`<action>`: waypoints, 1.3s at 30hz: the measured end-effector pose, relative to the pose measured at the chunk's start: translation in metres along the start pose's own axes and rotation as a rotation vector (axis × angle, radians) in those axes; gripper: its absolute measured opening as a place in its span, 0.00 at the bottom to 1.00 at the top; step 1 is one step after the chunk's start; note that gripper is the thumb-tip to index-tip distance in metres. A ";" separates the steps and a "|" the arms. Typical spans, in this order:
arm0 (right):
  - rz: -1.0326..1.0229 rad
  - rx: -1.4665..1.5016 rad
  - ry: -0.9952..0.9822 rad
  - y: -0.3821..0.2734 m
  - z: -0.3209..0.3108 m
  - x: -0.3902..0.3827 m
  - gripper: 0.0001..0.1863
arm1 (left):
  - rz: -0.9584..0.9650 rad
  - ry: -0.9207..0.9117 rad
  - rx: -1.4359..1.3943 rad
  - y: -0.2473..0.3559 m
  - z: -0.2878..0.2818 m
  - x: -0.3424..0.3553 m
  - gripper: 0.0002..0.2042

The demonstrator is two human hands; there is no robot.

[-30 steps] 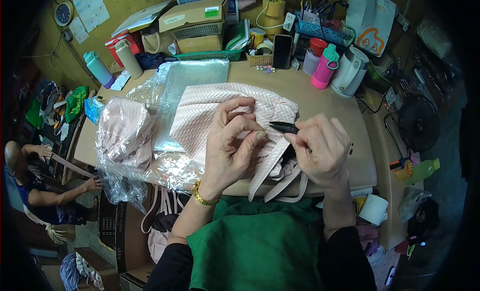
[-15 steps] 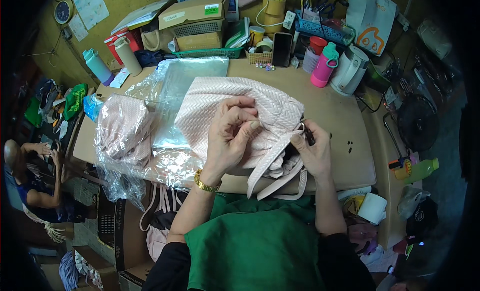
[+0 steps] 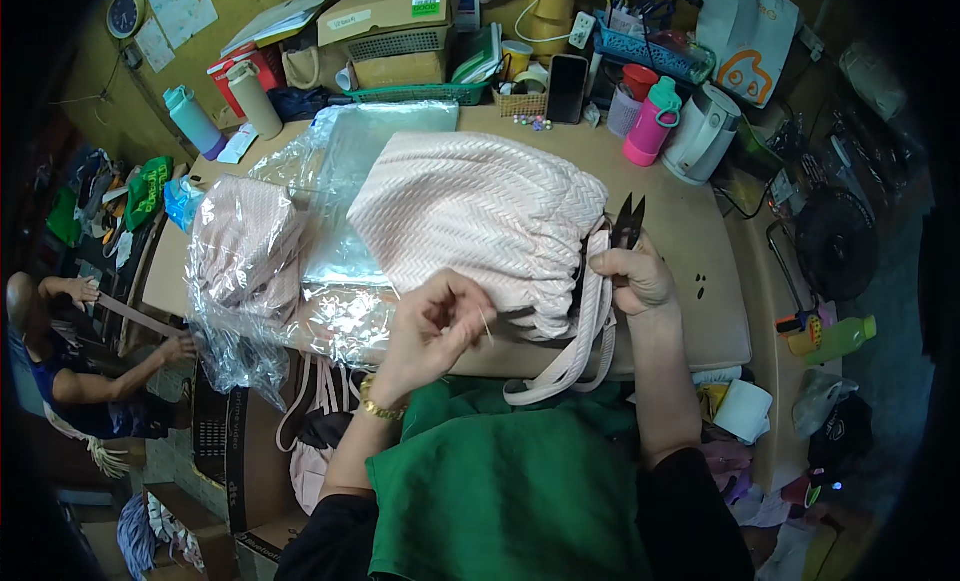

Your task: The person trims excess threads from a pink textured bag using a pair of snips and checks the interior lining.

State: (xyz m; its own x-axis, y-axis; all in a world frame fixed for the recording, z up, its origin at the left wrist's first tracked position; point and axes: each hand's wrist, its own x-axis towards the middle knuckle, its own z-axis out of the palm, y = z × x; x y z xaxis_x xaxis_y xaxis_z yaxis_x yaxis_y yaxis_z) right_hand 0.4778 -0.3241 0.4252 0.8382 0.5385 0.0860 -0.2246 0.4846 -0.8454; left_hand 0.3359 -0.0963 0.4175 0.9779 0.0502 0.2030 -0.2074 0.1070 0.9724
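A pale pink woven-pattern bag [image 3: 470, 211] lies on the table, its gathered mouth toward the lower right and its straps [image 3: 560, 381] hanging over the front edge. At the right end of the bag, my right hand [image 3: 640, 278] is closed around black thread snips [image 3: 628, 219], blades pointing up and apart. The thumb of that hand lies at the strap. My left hand [image 3: 436, 326], with a gold watch on its wrist, is just in front of the bag. Its fingertips pinch a thin, pale thread [image 3: 487, 324].
Left of the bag are another pink bag in clear plastic [image 3: 245, 241] and a stack of clear plastic sleeves [image 3: 375, 146]. Bottles, boxes, a phone [image 3: 566, 89] and an electric kettle [image 3: 703, 136] line the back. A co-worker [image 3: 85, 361] sits at the left.
My left hand has come down off the bag toward me, now with a thread. The snips have turned upward in my right hand. The co-worker's hands have moved apart along a strap.
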 end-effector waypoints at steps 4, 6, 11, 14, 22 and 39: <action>0.007 0.011 0.067 0.000 -0.004 0.006 0.18 | 0.354 0.140 0.323 -0.011 0.017 0.015 0.21; 0.001 0.030 0.060 0.001 -0.002 0.005 0.19 | 0.450 0.177 0.449 -0.006 0.032 0.021 0.25; -0.050 -0.001 0.019 0.006 0.011 -0.006 0.22 | 0.573 0.400 0.691 -0.016 0.053 0.037 0.39; -0.122 -0.459 -0.058 -0.019 0.037 -0.012 0.13 | 0.629 0.429 0.894 -0.007 0.045 0.039 0.34; -0.434 -0.870 -0.112 0.017 0.032 -0.013 0.13 | 0.714 0.096 0.926 0.027 0.002 0.064 0.27; -1.145 -1.094 0.122 -0.007 0.047 0.036 0.22 | 0.771 0.172 1.109 0.043 0.018 0.067 0.30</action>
State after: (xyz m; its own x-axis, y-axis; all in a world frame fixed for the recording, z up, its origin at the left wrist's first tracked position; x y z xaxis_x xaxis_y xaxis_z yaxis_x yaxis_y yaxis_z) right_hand 0.4861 -0.2759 0.4591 0.3510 0.1699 0.9208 0.9318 -0.1602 -0.3256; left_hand 0.3934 -0.1059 0.4749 0.5919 -0.1352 0.7946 -0.4842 -0.8477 0.2165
